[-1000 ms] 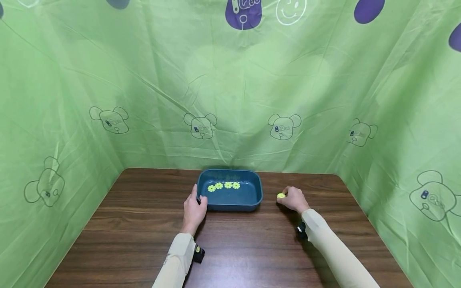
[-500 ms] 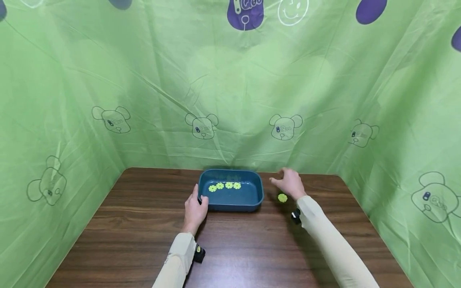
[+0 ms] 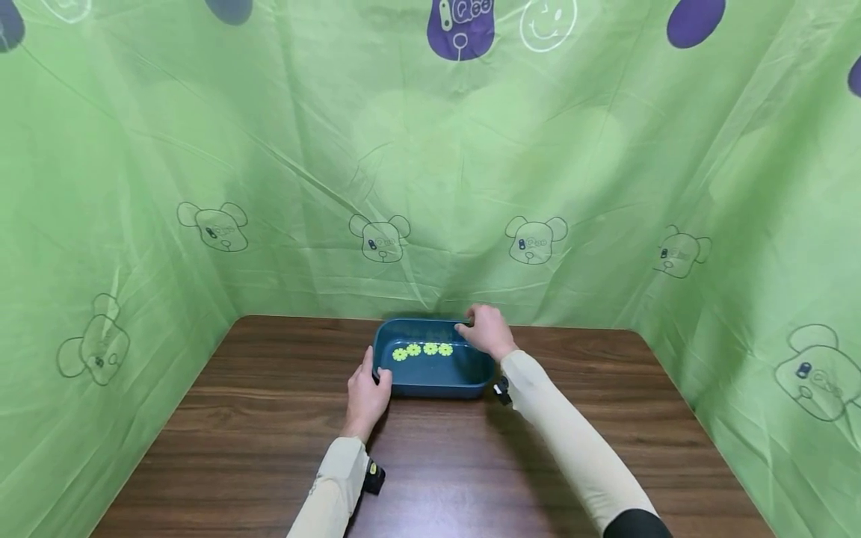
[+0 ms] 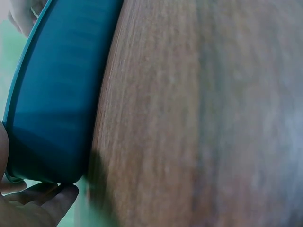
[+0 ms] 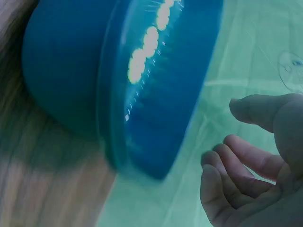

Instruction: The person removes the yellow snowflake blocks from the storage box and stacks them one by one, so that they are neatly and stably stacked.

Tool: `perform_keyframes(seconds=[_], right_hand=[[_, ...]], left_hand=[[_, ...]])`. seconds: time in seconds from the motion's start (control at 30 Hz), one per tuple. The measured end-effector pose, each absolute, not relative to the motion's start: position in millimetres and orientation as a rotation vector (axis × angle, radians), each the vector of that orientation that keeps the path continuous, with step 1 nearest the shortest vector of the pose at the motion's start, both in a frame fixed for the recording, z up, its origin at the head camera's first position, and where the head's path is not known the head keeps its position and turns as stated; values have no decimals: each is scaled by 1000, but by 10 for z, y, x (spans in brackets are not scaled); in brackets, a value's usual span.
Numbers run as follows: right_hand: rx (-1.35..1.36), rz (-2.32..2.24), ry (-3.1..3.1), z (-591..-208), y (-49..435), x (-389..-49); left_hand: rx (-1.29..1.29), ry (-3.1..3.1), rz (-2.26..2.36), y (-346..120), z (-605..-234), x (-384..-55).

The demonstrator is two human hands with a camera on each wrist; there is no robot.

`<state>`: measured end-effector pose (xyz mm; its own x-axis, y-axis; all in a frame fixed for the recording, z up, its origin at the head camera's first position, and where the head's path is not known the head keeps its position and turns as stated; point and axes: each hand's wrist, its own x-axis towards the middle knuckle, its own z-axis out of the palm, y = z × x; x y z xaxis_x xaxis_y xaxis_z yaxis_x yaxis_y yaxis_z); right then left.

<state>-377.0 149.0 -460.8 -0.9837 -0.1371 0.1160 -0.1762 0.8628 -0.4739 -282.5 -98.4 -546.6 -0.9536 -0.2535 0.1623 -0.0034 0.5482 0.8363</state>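
My left hand [image 3: 366,398] holds the near left corner of a dark teal plastic tray [image 3: 437,391], its thumb at the rim. In the left wrist view its fingertips [image 4: 59,201] press the tray's outer end wall. Several yellow-green flower-shaped pieces [image 3: 430,349] lie in an uneven row on the tray floor. My right hand [image 3: 489,333] is over the tray's far right corner. The right wrist view shows the right hand's fingers [image 5: 248,146] loosely bent, thumb apart, with nothing between them. The lone flower piece seen earlier right of the tray is out of sight, where my right forearm now lies.
A dark wood-grain table [image 3: 269,448] bears the tray near its back edge. Green printed fabric [image 3: 444,164] hangs behind and on both sides. Black camera units [image 3: 374,476] are strapped to the wrists.
My right hand first held a flower piece right of the tray, then released it onto the table. It has since moved left to the tray's far right corner. My left hand stays put.
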Motion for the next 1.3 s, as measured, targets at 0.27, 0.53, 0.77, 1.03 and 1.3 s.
perform_keyframes(seconds=[0.27,0.53,0.77,1.03,1.3], right_hand=[[284,813,-3091,-4836,1278,-3825],[228,790,-3209,-5046,1146,-3898],[161,699,-3208,-5187,1105,-3883],[95,708,-3239,-5202,1090,-3907],[105,748,-3282,-5224,1075,-3932]], left_hand=[[217,-2536,-1357,-983,-5474,-2832],[200,-2530,-1352,-991,-5466,-2816],[187,-2532,-1354,-984,-5480,-2803],[186,-2527,-1345,-993,-5474,-2827],[197,-2521,-1346,-1004,-5478,-2846]])
